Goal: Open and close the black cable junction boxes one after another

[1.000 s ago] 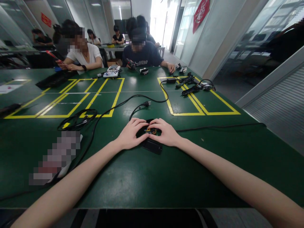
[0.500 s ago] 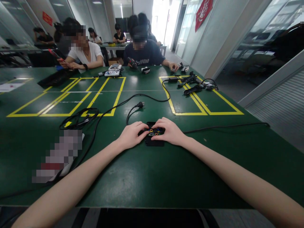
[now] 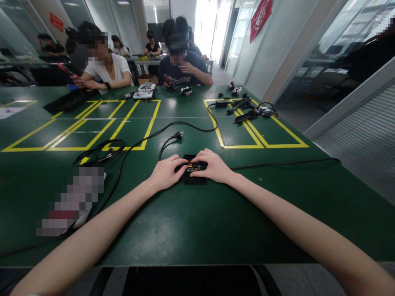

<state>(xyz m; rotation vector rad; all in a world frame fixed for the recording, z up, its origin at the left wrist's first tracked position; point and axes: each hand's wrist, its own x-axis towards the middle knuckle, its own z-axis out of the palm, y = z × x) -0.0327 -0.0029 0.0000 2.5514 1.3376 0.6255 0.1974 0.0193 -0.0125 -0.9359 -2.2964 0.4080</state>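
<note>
- Two hands meet at the black case (image 3: pixel 195 181): the left hand (image 3: pixel 168 172) has thumb and forefinger close together at its left end, and the right hand (image 3: pixel 214 166) curves wider round its right end. We cannot tell whether either grips or only touches.
- The circuit board (image 3: pixel 194 169) lies between our fingertips, over the case; how it is seated is hidden.
- We would do best to press only on the board's edges, evenly from both ends, keeping its small wires off the case rim.
- The plug (image 3: pixel 179 135) rests beyond the case on the worktop (image 3: pixel 185 230); leaving it unplugged seems wise.
- Beyond the case, pale lettering (image 3: pixel 187 80) on a seated person's dark shirt perhaps ends in "Wave"; we cannot read its start.
- Far right of the case, a red sign (image 3: pixel 260 20) is illegible to us.
</note>
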